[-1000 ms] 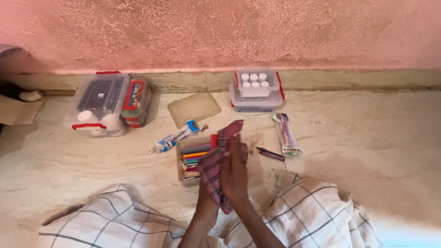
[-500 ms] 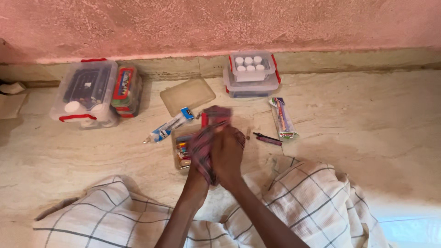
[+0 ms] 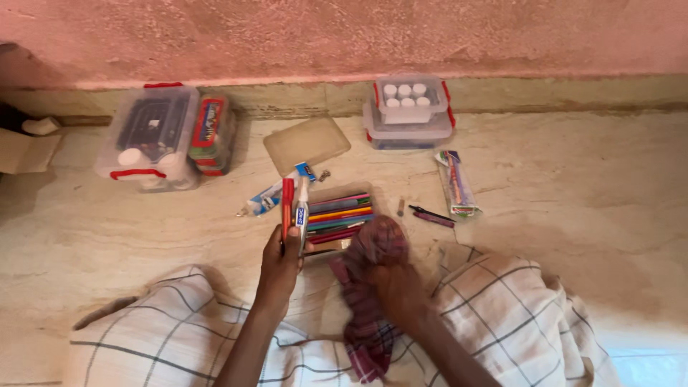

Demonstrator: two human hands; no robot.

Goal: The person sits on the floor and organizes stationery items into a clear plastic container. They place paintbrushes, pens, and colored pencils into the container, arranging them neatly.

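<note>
Pens first: your left hand (image 3: 281, 259) is closed around a red pen (image 3: 287, 204) and a white pen (image 3: 302, 209), both pointing straight up toward the top of the frame; their long axes run top to bottom, side by side, nearly touching. Your right hand (image 3: 390, 283) is closed on a checked cloth (image 3: 367, 287), bunched up just right of centre and trailing down over your lap.

The tray (image 3: 337, 218) sits right between the two hands, just right of the pens and just above the cloth; it's packed with coloured pens lying left to right, so crosswise to the two you're holding; left hand is the nearer one to it.

Other boxes: a clear tub (image 3: 152, 136) with red clips in the upper left has dark stuff and white caps inside, with a smaller red-lidded box (image 3: 211, 134) touching its right side; two stacked clear boxes (image 3: 408, 111) at top centre, the upper one holding white round caps. A loose lid (image 3: 306, 145) lies flat between those groups; a tube (image 3: 266, 201) lies on a slant just left of the pens; a packet (image 3: 456, 185) lies further right.
</note>
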